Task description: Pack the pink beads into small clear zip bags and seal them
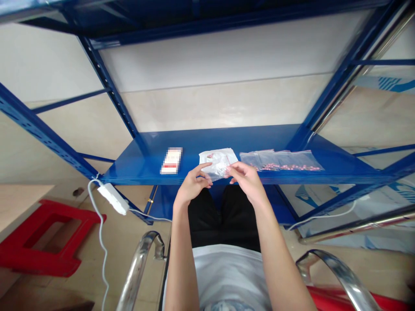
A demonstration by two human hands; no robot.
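A small clear zip bag (218, 171) is between my hands at the front edge of the blue shelf. My right hand (247, 178) pinches it near its red-striped edge. At the opposite side, my left hand (193, 185) has its index finger stretched over the bag, while the thumb and other fingers close on its lower corner. Under and behind it lies a whitish plastic bag (231, 153) with a few small pinkish pieces showing. To the right, several flat zip bags (292, 160) overlap in a row, with small pink pieces along their lower edges.
A blurred-out white and red box-like item (171, 160) lies left on the blue shelf (191, 137). A white power strip (113, 198) hangs by the left post. A red stool (48, 237) stands at lower left. Metal chair armrests (141, 263) flank me.
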